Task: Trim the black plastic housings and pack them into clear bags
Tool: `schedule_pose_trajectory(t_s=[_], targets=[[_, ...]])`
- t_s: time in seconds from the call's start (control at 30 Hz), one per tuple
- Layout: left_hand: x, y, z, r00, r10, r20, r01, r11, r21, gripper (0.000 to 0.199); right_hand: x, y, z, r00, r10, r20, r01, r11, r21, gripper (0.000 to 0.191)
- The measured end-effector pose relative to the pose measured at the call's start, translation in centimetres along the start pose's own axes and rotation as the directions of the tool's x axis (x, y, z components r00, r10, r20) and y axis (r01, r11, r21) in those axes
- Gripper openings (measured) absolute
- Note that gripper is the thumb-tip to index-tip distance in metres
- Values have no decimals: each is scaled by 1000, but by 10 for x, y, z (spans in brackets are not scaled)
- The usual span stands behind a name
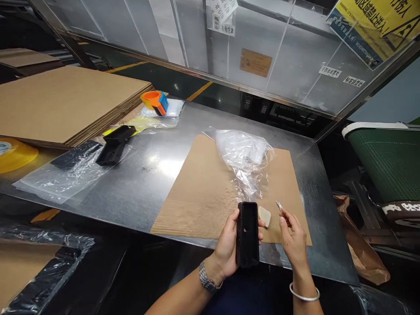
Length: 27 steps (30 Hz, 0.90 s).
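Observation:
My left hand (229,245) is closed around a black rectangular box (248,236), its open hollow facing me and a small hole in its floor. The box is held at the front edge of the table. To its right, my right hand (293,238) pinches a thin pointed metal tool (279,205) whose kind I cannot make out; its tip points up and left. Between the hands, a beige rounded block (264,217) shows just beyond my left fingertips. A cardboard sheet (190,197) lies beneath, with a crumpled clear plastic bag (243,151) on its far half.
On the metal table (147,175), more black boxes (114,146) rest by clear plastic bags (65,175) at left. An orange tape dispenser (154,101) stands behind them, next to stacked cardboard (75,100). A green conveyor belt (387,162) is at right; a clear partition (197,48) hangs behind.

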State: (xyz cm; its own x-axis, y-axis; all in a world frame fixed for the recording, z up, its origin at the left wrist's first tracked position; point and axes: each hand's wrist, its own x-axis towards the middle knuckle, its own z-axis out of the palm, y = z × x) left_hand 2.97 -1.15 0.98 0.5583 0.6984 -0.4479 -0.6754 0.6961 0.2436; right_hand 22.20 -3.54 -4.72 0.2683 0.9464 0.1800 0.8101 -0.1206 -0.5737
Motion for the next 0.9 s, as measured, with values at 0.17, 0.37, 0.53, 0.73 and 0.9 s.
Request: schedule_pose_trajectory(t_s=[0.17, 0.37, 0.53, 0.73, 0.9], targets=[[0, -7, -4, 992, 39, -117, -18, 984, 175, 42, -19, -50, -8, 991, -28, 130, -45, 850, 524, 36], [-6, -12, -1, 995, 102, 21, -103, 944, 312, 38, -11, -74, 9, 975, 74, 208, -191, 760, 622, 59], [-20, -6, -4, 997, -28, 75, -3, 924, 383, 44, -1, -80, 6, 926, 327, 191, -349, 541, 765, 44], [-34, 0, -7, 985, -94, 143, 22, 899, 438, 44, 1, -85, 1, 909, 395, 134, -338, 509, 791, 38], [-32, -1, -11, 975, -113, 192, 11, 885, 466, 45, 0, -88, 2, 914, 386, 126, -338, 550, 764, 36]])
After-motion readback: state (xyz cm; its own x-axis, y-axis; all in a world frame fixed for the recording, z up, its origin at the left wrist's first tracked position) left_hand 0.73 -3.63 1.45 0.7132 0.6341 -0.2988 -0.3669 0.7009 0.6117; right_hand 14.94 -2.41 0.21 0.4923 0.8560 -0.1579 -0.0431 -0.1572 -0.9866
